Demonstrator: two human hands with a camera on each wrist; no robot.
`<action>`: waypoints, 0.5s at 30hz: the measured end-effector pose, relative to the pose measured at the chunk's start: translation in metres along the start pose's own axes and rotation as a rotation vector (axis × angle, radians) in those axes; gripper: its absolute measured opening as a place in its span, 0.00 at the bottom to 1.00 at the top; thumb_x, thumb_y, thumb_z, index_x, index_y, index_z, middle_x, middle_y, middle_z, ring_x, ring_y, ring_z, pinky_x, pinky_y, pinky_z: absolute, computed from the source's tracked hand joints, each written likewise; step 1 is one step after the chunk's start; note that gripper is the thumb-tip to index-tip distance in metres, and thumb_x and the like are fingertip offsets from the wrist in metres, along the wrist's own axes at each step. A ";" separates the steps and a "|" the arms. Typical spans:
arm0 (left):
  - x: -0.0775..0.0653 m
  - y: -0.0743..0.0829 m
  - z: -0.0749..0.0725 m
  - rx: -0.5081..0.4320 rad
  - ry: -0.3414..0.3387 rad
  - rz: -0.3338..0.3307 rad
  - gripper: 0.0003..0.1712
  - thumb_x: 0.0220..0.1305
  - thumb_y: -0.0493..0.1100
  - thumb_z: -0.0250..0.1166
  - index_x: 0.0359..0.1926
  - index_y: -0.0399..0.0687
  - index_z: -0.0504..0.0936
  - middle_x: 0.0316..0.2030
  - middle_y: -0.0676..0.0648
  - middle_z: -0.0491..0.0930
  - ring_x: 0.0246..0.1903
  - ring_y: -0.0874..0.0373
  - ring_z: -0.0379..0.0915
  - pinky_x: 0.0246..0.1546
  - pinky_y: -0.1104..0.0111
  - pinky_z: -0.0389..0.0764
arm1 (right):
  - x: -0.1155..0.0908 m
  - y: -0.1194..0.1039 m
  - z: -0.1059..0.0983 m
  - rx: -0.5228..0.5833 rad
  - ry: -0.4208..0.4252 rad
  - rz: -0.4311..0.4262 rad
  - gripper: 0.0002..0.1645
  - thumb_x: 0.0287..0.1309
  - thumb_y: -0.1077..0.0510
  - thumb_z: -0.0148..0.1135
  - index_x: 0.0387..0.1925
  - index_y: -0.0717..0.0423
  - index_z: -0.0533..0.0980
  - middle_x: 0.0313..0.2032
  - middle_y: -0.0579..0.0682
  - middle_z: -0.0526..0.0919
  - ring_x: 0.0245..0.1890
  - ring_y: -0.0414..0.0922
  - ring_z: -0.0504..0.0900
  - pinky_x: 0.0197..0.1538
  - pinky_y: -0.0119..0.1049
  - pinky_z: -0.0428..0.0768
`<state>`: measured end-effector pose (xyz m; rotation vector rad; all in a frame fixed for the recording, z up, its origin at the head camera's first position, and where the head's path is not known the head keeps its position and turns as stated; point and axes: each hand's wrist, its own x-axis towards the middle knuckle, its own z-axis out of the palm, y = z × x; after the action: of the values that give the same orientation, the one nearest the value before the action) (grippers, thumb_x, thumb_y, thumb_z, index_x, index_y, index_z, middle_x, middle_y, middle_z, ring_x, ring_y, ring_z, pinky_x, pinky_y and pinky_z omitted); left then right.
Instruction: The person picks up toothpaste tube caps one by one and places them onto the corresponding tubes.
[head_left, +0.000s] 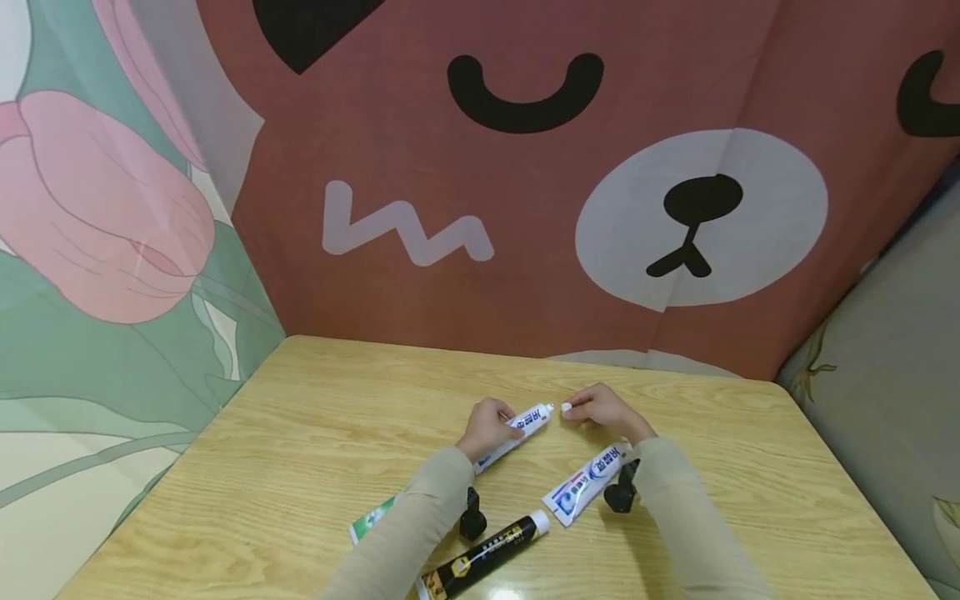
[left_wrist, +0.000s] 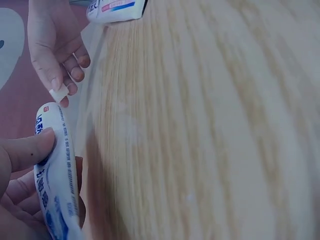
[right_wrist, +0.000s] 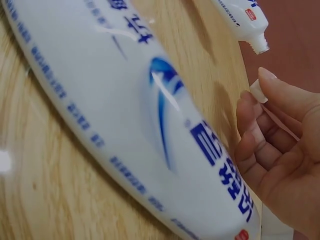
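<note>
My left hand (head_left: 486,432) grips a white and blue toothpaste tube (head_left: 534,419), its thumb on the printed face and its neck pointing to the right. That bare threaded nozzle (right_wrist: 260,44) shows in the right wrist view. Between thumb and forefinger, my right hand (head_left: 604,410) pinches a small white cap (right_wrist: 259,92), held a short gap from the nozzle. Below my right wrist a second white and blue toothpaste tube (head_left: 588,485) lies on the table, and it fills much of the right wrist view.
A black tube with a white cap (head_left: 491,554) lies on the wooden table (head_left: 315,417) near the front. Partly hidden by the left sleeve is a green and white tube (head_left: 372,518). Behind the table hangs a cloth with a bear print (head_left: 525,208).
</note>
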<state>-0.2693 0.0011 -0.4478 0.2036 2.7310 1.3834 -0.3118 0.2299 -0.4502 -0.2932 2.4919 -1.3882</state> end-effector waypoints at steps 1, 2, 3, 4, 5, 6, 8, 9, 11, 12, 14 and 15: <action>0.000 0.000 0.000 -0.004 0.003 0.004 0.11 0.44 0.37 0.73 0.30 0.39 0.81 0.24 0.49 0.72 0.25 0.58 0.66 0.25 0.69 0.68 | -0.001 0.000 0.000 0.009 0.001 0.002 0.15 0.53 0.62 0.63 0.41 0.69 0.78 0.23 0.50 0.79 0.22 0.41 0.71 0.26 0.33 0.70; -0.001 0.000 0.000 -0.013 0.003 0.003 0.11 0.44 0.37 0.73 0.30 0.39 0.81 0.24 0.50 0.73 0.25 0.59 0.66 0.25 0.69 0.68 | -0.001 0.000 -0.001 0.016 -0.001 -0.003 0.16 0.54 0.62 0.62 0.42 0.69 0.77 0.23 0.50 0.79 0.22 0.41 0.71 0.26 0.33 0.70; -0.001 0.000 0.001 -0.023 0.004 0.005 0.11 0.45 0.37 0.73 0.30 0.40 0.81 0.24 0.50 0.73 0.25 0.59 0.67 0.24 0.69 0.69 | -0.002 0.000 -0.001 0.019 0.002 -0.001 0.16 0.54 0.62 0.62 0.43 0.69 0.77 0.23 0.51 0.78 0.22 0.42 0.71 0.26 0.33 0.70; -0.001 0.000 0.001 -0.033 0.005 0.006 0.11 0.45 0.38 0.73 0.31 0.40 0.81 0.24 0.50 0.73 0.24 0.59 0.67 0.24 0.69 0.69 | -0.003 0.000 -0.002 0.031 0.006 0.000 0.16 0.54 0.62 0.62 0.43 0.69 0.76 0.23 0.51 0.78 0.22 0.42 0.71 0.26 0.33 0.70; -0.001 0.000 0.002 -0.047 0.003 0.005 0.11 0.45 0.38 0.73 0.32 0.41 0.81 0.25 0.50 0.73 0.24 0.59 0.67 0.23 0.69 0.69 | -0.003 0.000 -0.002 0.043 0.015 0.005 0.16 0.54 0.62 0.62 0.43 0.69 0.76 0.24 0.52 0.78 0.23 0.42 0.71 0.27 0.34 0.71; -0.001 0.000 0.002 -0.062 0.000 0.002 0.11 0.45 0.38 0.72 0.32 0.41 0.81 0.25 0.50 0.74 0.24 0.59 0.68 0.23 0.69 0.70 | -0.004 0.000 -0.002 0.053 0.022 0.005 0.16 0.54 0.62 0.62 0.42 0.69 0.75 0.25 0.52 0.78 0.23 0.43 0.72 0.27 0.34 0.71; -0.001 0.001 0.003 -0.086 -0.005 -0.002 0.12 0.46 0.38 0.72 0.34 0.43 0.81 0.26 0.51 0.74 0.24 0.59 0.68 0.22 0.70 0.71 | -0.006 0.000 -0.003 0.075 0.037 -0.003 0.14 0.54 0.63 0.61 0.41 0.69 0.74 0.26 0.54 0.78 0.24 0.43 0.72 0.27 0.35 0.71; -0.001 0.001 0.003 -0.096 -0.005 0.002 0.12 0.46 0.38 0.72 0.34 0.43 0.81 0.27 0.51 0.74 0.24 0.59 0.69 0.22 0.70 0.71 | -0.007 0.000 -0.004 0.086 0.046 -0.004 0.14 0.54 0.63 0.61 0.40 0.69 0.73 0.27 0.55 0.78 0.24 0.44 0.73 0.27 0.35 0.71; -0.001 0.002 0.004 -0.109 -0.004 0.005 0.13 0.46 0.38 0.72 0.35 0.43 0.80 0.27 0.51 0.74 0.25 0.60 0.69 0.22 0.70 0.71 | -0.008 0.001 -0.005 0.102 0.055 -0.013 0.13 0.56 0.63 0.60 0.39 0.70 0.72 0.28 0.57 0.78 0.24 0.45 0.72 0.28 0.36 0.71; -0.001 0.002 0.004 -0.112 -0.001 0.006 0.13 0.46 0.38 0.72 0.34 0.43 0.81 0.27 0.51 0.74 0.25 0.60 0.69 0.22 0.70 0.71 | -0.009 0.001 -0.005 0.107 0.059 -0.017 0.13 0.57 0.63 0.59 0.40 0.70 0.73 0.29 0.58 0.78 0.25 0.45 0.73 0.28 0.36 0.72; -0.001 0.002 0.004 -0.121 0.000 0.013 0.12 0.46 0.38 0.72 0.34 0.43 0.81 0.27 0.51 0.74 0.24 0.60 0.69 0.22 0.70 0.71 | -0.009 0.001 -0.005 0.126 0.067 -0.015 0.14 0.59 0.63 0.56 0.42 0.71 0.74 0.29 0.58 0.78 0.25 0.44 0.73 0.29 0.35 0.72; -0.001 0.002 0.004 -0.126 0.000 0.020 0.12 0.46 0.38 0.72 0.33 0.43 0.81 0.27 0.51 0.74 0.24 0.60 0.69 0.22 0.70 0.71 | -0.009 0.001 -0.006 0.132 0.070 -0.012 0.15 0.60 0.63 0.55 0.43 0.72 0.73 0.29 0.57 0.79 0.25 0.43 0.73 0.29 0.34 0.72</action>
<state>-0.2675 0.0056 -0.4484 0.2231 2.6370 1.5547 -0.3050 0.2379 -0.4471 -0.2367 2.4424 -1.5856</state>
